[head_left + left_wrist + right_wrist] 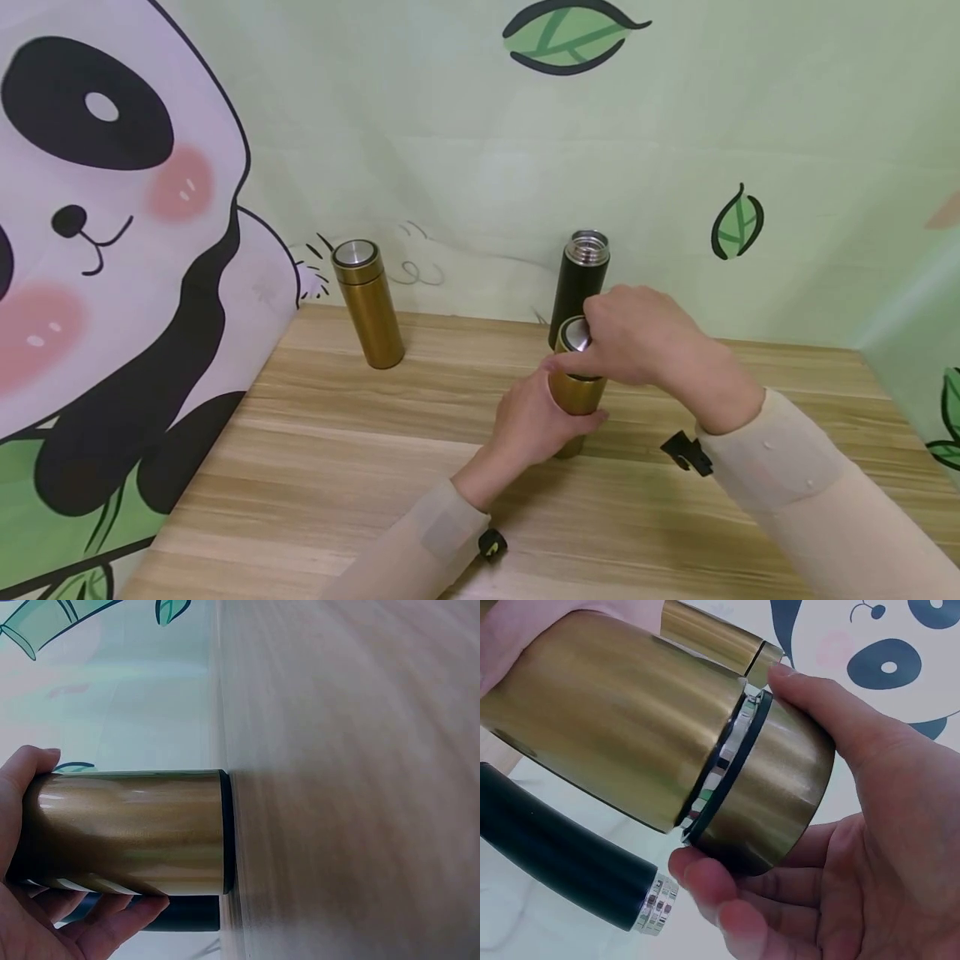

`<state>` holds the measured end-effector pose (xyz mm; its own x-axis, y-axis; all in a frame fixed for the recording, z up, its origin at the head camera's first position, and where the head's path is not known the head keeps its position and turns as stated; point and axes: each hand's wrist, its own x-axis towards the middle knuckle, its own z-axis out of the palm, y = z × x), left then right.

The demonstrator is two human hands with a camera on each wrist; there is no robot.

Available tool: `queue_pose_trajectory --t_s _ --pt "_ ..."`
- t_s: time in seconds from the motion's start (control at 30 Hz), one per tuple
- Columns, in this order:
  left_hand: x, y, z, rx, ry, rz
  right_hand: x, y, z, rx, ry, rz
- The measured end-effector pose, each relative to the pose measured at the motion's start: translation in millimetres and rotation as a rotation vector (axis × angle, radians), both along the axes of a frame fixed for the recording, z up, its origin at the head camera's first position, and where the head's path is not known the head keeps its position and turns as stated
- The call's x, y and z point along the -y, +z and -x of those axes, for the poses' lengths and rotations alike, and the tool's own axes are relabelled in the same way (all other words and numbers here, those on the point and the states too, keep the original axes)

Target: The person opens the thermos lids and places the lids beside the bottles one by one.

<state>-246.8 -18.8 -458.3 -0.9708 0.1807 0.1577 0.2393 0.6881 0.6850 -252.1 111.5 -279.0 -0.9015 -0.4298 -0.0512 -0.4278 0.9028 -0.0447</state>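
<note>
A gold thermos [576,396] stands upright, its dark base right at the table in the left wrist view. My left hand [528,417] grips its body, thumb on one side and fingers on the other. Over the top, my right hand [637,337] holds the gold lid [780,780] between thumb and fingers. In the right wrist view a band of shiny steel neck [718,769] shows between lid and body. Close behind stands a black thermos [573,287] without a lid, its steel mouth [588,247] bare.
A second gold thermos [375,321] with its lid on stands at the back left of the wooden table [322,467]. Behind the table hangs a pale green backdrop [435,167] printed with leaves and a panda.
</note>
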Motion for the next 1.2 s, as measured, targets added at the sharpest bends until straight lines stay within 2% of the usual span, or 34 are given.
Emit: queue_pose_trajectory --t_s 1.2 --pt "-0.1 1.2 2.6 -0.012 -0.026 0.019 -4.9 7.5 3.6 0.098 0.148 0.006"
